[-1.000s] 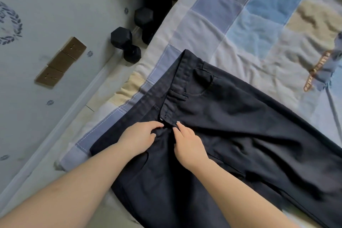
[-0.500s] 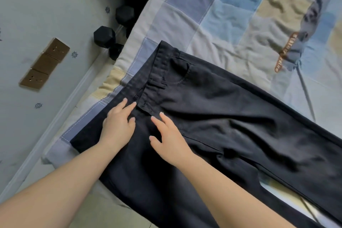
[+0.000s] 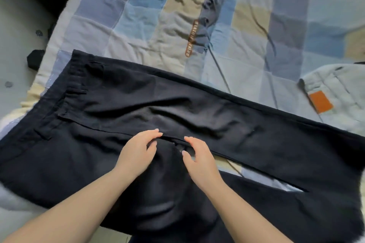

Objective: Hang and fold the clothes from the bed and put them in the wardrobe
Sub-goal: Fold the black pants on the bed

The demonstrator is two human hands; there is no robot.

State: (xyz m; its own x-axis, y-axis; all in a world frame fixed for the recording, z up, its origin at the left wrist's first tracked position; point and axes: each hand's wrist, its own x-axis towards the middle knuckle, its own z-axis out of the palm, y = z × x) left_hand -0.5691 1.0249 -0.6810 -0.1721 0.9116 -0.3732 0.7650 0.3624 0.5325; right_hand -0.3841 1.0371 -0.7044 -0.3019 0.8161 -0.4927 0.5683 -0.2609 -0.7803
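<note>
Black trousers lie spread across the patchwork quilt, waistband at the left and legs running off to the right. My left hand and my right hand sit close together at the crotch, where the two legs part. On each hand the fingers and thumb curl onto the cloth and pinch a small fold of it. The fabric between the two hands is slightly bunched. The near leg hangs over the bed's front edge.
A pale pair of jeans with an orange patch lies at the right edge of the bed. A blue-grey garment with orange lettering lies on the quilt beyond the trousers. A black dumbbell stands on the floor at the left.
Both hands have slid from the waistband along the trousers to the crotch. Flat half a second ago, their fingers now curl onto the cloth. My view has swung right over the bed.
</note>
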